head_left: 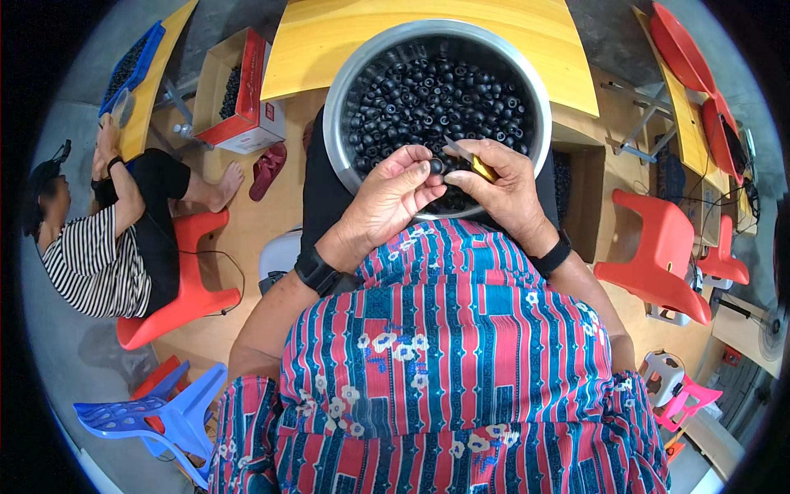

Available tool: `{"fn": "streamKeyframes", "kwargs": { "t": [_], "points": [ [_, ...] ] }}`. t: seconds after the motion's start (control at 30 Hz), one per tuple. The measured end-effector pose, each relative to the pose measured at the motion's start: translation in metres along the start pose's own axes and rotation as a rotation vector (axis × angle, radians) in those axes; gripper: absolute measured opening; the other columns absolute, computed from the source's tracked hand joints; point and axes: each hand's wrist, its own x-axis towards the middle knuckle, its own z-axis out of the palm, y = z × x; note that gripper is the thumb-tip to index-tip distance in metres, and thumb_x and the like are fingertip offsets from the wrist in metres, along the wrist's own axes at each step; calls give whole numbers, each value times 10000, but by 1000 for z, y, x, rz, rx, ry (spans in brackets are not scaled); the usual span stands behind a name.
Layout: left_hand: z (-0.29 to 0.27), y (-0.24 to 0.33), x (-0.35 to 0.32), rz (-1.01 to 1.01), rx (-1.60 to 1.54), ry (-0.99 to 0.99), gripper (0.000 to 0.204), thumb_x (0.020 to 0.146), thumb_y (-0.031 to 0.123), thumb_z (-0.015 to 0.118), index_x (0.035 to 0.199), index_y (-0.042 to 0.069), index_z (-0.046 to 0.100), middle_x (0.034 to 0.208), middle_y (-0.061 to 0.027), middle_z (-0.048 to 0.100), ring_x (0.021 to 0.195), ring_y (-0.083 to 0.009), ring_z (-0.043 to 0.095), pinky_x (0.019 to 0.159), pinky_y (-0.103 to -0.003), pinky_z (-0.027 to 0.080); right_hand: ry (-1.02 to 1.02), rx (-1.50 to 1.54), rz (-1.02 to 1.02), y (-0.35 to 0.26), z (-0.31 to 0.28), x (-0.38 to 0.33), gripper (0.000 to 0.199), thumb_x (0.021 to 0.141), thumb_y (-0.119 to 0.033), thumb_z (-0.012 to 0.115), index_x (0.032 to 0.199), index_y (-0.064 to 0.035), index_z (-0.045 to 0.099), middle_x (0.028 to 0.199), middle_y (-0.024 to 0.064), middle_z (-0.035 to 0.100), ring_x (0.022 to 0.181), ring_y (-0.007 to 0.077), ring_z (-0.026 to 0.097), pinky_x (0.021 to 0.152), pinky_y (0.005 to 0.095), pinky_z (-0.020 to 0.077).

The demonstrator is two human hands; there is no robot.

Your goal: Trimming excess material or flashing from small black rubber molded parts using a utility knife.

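On my lap sits a wide metal basin, filled with many small black round parts with holes in them. Over its near side my left hand pinches one black part between thumb and fingers. My right hand is closed around a small knife with a yellow handle, its narrow blade pointing up and left. The right thumb and fingertips come close to the pinched part; whether they touch it I cannot tell. Both my wrists wear black bands.
A yellow table stands beyond the basin. To the left, a co-worker sits on a red chair, beside a cardboard box holding black parts. A blue chair is at lower left. Red stools and a table with red basins stand right.
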Motion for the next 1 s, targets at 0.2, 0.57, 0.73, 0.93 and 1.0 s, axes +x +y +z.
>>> {"fn": "streamKeyframes", "kwargs": {
  "t": [0.2,0.57,0.73,0.93,1.0],
  "points": [
    [18,-2,2,-55,133,96,158,1005,129,532,1140,50,553,1040,-46,614,961,-121,614,886,-294,535,-103,-45,2,-6,0,2,291,778,-122,776,1031,-3,697,922,123,697,838,223,672,760,317,520],
    [5,-1,1,-106,156,-95,214,1026,235,500,1165,79,549,937,-18,577,846,-102,545,791,-279,479,-64,-92,-52,-5,-6,-1,223,836,-155,716,998,-3,697,893,144,688,823,254,667,748,329,511],
    [9,-2,-2,-25,196,-61,219,1035,263,469,1151,84,521,869,-6,517,791,-102,490,745,-283,435,-115,-197,-92,-5,-10,-2,205,875,-221,669,941,-28,684,827,142,646,759,310,633,696,380,493],
    [3,0,-2,-6,291,-125,213,1023,255,485,1148,85,508,928,-7,525,836,-95,511,789,-290,463,-135,-316,-176,2,-5,-4,215,847,-268,696,901,-61,669,759,110,604,706,314,627,617,397,492],
    [4,1,-2,0,330,-116,212,1028,257,476,1145,83,505,946,-4,526,851,-90,516,809,-290,471,-140,-333,-164,1,-5,-4,216,843,-270,698,902,-64,670,761,110,605,703,313,627,620,398,496]
  ]
}}
